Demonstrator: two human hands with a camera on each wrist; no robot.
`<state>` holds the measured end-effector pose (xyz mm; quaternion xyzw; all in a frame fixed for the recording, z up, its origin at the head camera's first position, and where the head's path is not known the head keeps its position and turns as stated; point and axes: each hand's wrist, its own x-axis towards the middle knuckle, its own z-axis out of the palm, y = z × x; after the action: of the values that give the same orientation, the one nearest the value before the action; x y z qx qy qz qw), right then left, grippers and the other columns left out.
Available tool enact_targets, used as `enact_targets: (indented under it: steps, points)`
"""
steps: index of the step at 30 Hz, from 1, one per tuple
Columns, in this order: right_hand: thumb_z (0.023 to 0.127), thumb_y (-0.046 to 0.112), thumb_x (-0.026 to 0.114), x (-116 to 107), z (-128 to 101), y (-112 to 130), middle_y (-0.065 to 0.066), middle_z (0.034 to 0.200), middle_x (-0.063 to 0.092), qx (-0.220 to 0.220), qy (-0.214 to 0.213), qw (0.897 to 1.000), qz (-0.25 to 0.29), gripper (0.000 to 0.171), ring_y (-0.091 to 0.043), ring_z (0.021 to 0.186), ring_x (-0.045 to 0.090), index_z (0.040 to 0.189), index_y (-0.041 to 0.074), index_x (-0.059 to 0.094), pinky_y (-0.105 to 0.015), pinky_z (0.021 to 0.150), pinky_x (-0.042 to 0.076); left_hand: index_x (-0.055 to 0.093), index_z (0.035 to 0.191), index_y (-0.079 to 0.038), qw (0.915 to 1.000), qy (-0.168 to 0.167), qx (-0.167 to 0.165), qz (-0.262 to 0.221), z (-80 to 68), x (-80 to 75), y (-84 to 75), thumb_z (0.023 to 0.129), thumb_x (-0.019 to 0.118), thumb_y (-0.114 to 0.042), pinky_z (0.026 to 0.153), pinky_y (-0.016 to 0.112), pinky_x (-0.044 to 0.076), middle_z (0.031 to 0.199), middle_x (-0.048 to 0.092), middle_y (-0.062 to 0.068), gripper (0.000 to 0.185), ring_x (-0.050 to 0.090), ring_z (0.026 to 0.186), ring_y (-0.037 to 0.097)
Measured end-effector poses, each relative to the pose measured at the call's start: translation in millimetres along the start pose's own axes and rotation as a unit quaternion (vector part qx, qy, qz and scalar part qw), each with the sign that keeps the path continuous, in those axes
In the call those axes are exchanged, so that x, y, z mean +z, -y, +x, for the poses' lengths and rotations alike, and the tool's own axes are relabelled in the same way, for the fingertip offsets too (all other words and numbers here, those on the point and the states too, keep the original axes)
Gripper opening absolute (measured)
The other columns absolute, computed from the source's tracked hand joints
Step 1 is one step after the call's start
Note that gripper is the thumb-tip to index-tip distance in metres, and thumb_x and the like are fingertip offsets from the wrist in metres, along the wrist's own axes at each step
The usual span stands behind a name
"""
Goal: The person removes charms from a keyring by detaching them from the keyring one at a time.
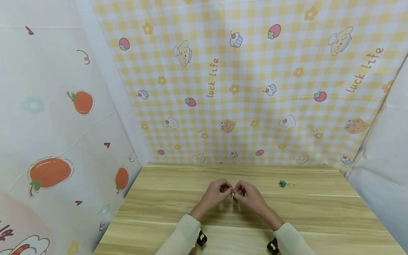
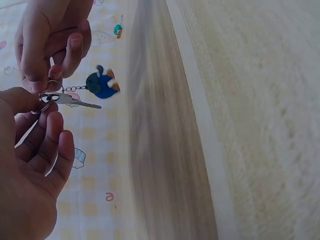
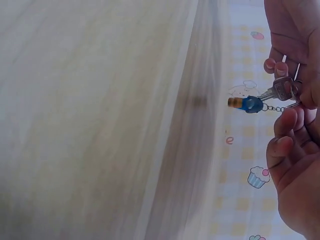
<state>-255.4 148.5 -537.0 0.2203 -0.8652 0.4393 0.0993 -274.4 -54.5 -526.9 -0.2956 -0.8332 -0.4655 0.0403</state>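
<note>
Pinching key [image 2: 75, 101] with left hand [image 1: 216, 193], right hand [image 1: 247, 194] clamped on ring [image 2: 52, 86]; I'd keep the blue charm [image 2: 102, 85] dangling clear above worktop [image 1: 318, 212]

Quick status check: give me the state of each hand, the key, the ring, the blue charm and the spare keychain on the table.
left hand: pinches the key's head.
right hand: pinches the key ring.
key: held in the air between both hands, blade free.
key ring: at the key's head, mostly hidden by fingertips.
blue charm: hangs by its short chain.
green keychain: lies on the wooden table, untouched.
</note>
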Motion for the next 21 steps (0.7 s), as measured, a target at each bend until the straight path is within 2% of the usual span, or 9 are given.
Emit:
enact_targets:
  steps: [4, 9, 16, 21]
  points:
    - [0.095, 0.000, 0.070, -0.1, -1.2, -1.1, 0.008, 0.079, 0.063, -0.015, 0.001, 1.000, -0.001, 0.016, 0.002, 0.068, 0.052, 0.093, 0.015, 0.064, -0.020, 0.060, 0.048, 0.075, 0.103, -0.007, 1.0000, -0.002, 0.003, 0.004, 1.2, 1.1, -0.3, 0.103, 0.069, -0.008, 0.071, 0.018, 0.056, 0.095, 0.076, 0.005, 0.006, 0.060, 0.078, -0.002]
    - [0.092, -0.003, 0.072, -2.1, -2.6, 0.2, 0.008, 0.080, 0.063, -0.028, -0.015, 0.999, 0.004, 0.020, 0.001, 0.068, 0.053, 0.091, 0.016, 0.064, -0.020, 0.060, 0.048, 0.074, 0.101, -0.008, 0.9997, -0.020, 0.007, 0.015, 2.9, 1.8, -2.2, 0.103, 0.067, -0.006, 0.073, 0.019, 0.056, 0.094, 0.075, 0.004, 0.007, 0.061, 0.079, 0.000]
    - [0.092, -0.003, 0.072, -4.4, -5.3, 1.0, 0.005, 0.082, 0.065, -0.039, -0.024, 0.999, 0.010, 0.017, -0.001, 0.068, 0.052, 0.091, 0.013, 0.066, -0.020, 0.059, 0.047, 0.074, 0.100, -0.008, 0.9992, -0.032, 0.009, 0.022, 3.9, 1.9, -4.9, 0.102, 0.068, -0.006, 0.073, 0.019, 0.056, 0.093, 0.074, 0.003, 0.006, 0.061, 0.079, 0.001]
    - [0.098, 0.003, 0.072, -3.9, -5.8, -3.0, 0.004, 0.086, 0.068, -0.007, -0.003, 1.000, 0.025, 0.010, -0.003, 0.067, 0.054, 0.095, 0.012, 0.068, -0.020, 0.059, 0.048, 0.075, 0.100, -0.010, 0.9990, -0.031, 0.011, 0.030, 4.1, 2.6, -4.1, 0.102, 0.069, -0.009, 0.072, 0.018, 0.055, 0.095, 0.075, 0.002, 0.006, 0.060, 0.080, 0.000]
